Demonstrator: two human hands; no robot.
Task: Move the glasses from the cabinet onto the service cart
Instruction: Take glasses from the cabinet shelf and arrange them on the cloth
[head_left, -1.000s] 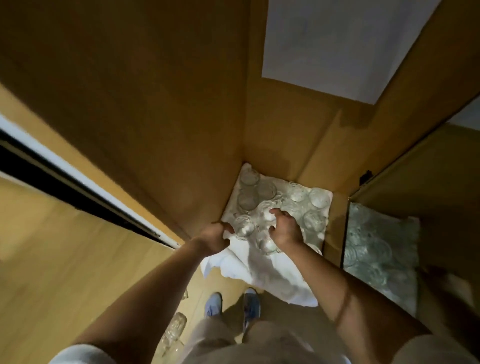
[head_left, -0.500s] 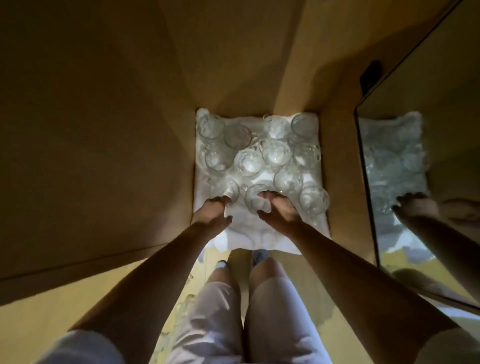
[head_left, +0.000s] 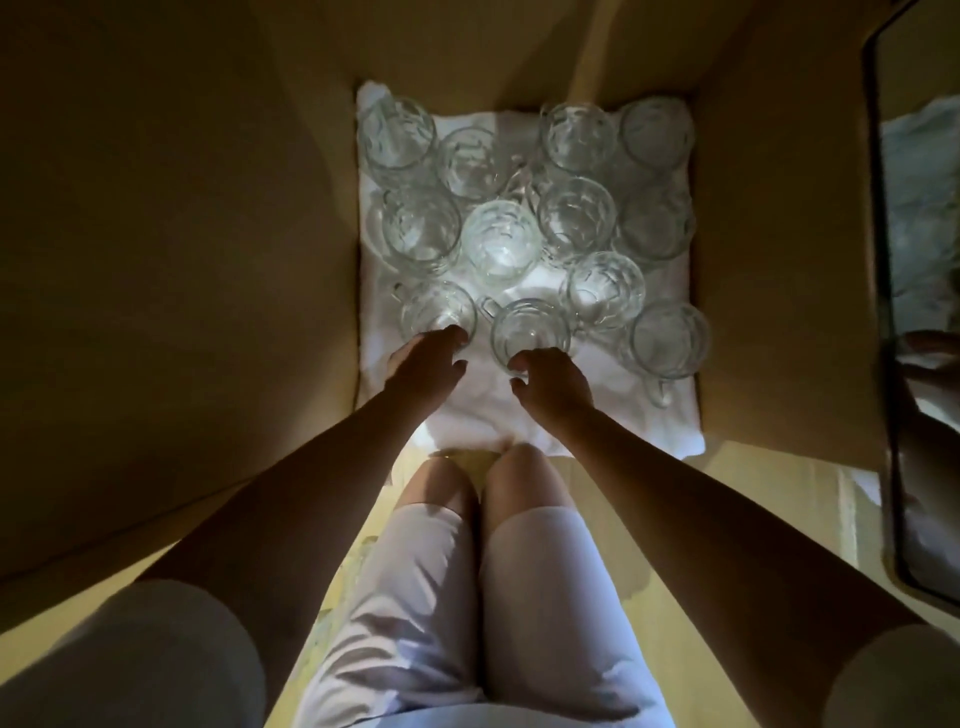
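The brown wooden cabinet (head_left: 182, 234) fills most of the head view, its plain side walls running down to a dim floor. At the far right edge stands a dark-framed reflective panel (head_left: 914, 260) that mirrors part of the cloth and a hand. A crumpled white cloth (head_left: 519, 415) covers the cabinet floor, its front edge reaching the cabinet's opening. Below it the person's knees and pale shorts (head_left: 467, 597) show, with both bare forearms reaching forward over them. On the cloth stand about a dozen clear, faceted glass mugs (head_left: 501, 241), upright and packed close, many touching. The left hand (head_left: 428, 361) lies at the near side of the front-left glass mug (head_left: 436, 309), its fingers fairly straight and touching the rim, the thumb held apart, not closed round it. The right hand (head_left: 553, 384) is against the near wall of the front-centre glass mug (head_left: 527, 327), fingers bent over it; whether it actually grips the mug cannot be told. Both mugs rest on the cloth, just beside each other. Another glass mug (head_left: 670, 340) stands to the right, its handle pointing toward the person.
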